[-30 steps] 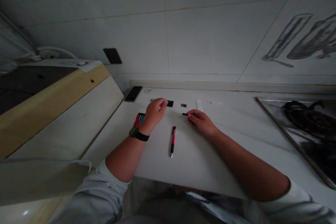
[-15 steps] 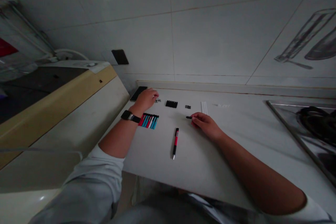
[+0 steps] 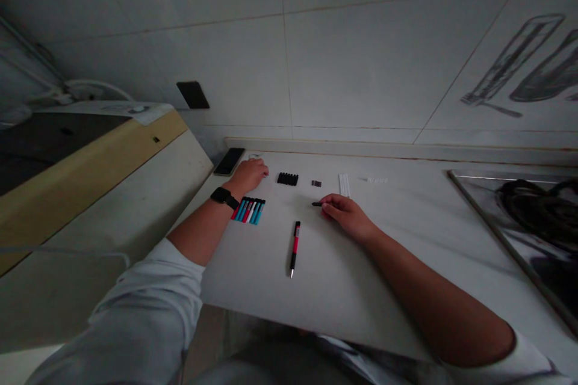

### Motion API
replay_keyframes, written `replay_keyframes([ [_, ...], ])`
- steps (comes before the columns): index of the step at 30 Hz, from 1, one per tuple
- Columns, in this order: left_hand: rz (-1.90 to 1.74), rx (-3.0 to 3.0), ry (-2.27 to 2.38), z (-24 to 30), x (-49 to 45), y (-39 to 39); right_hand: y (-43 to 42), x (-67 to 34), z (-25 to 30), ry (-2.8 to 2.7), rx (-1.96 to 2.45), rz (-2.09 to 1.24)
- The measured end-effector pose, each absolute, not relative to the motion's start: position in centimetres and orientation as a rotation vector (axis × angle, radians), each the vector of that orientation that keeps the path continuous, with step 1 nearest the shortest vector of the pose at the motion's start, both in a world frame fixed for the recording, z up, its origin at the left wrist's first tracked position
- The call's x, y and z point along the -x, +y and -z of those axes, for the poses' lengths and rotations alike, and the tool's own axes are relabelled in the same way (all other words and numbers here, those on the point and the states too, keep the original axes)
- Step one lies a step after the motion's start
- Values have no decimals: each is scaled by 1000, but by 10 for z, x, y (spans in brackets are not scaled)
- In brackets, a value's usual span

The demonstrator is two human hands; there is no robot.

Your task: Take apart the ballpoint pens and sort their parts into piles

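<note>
My left hand (image 3: 250,174) is at the far left of the counter with its fingertips pinched together. Something pale and tiny shows at the fingertips, too small to make out. Between thumb and fingers, my right hand (image 3: 345,215) holds a short black pen part (image 3: 316,204), its tapered end pointing left. A red and black pen (image 3: 295,249) lies nearer to me. Below my left wrist is a row of red, blue and white pen barrels (image 3: 248,210). Black grips (image 3: 288,178), small grey pieces (image 3: 316,183) and thin white tubes (image 3: 344,184) lie in groups between the hands and the wall.
A phone (image 3: 229,161) lies behind my left hand. Small translucent pieces (image 3: 377,180) sit further right. A gas stove (image 3: 497,234) borders the counter on the right, a cream-coloured appliance (image 3: 149,192) on the left. The tiled wall (image 3: 352,72) closes off the back.
The view has shifted slightly, so most things appear further left. My left fingers are now pressed together over where small silvery pieces showed before. My right hand still holds the black part.
</note>
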State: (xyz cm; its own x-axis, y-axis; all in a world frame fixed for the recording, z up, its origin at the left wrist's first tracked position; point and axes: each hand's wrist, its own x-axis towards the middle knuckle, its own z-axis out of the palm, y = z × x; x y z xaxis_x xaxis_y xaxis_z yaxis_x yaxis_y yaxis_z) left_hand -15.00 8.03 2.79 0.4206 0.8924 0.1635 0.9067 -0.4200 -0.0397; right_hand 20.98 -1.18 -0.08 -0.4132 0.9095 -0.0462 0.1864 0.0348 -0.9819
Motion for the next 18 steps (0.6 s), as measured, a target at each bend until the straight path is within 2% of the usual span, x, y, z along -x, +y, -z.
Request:
replay_keyframes([
  [11, 186, 2503, -1585, -27, 150, 77, -11, -210, 1, -1638, 1082, -1469],
  [18, 316, 2496, -1563, -58, 132, 59, -10, -211, -1, -1577, 1053, -1498],
])
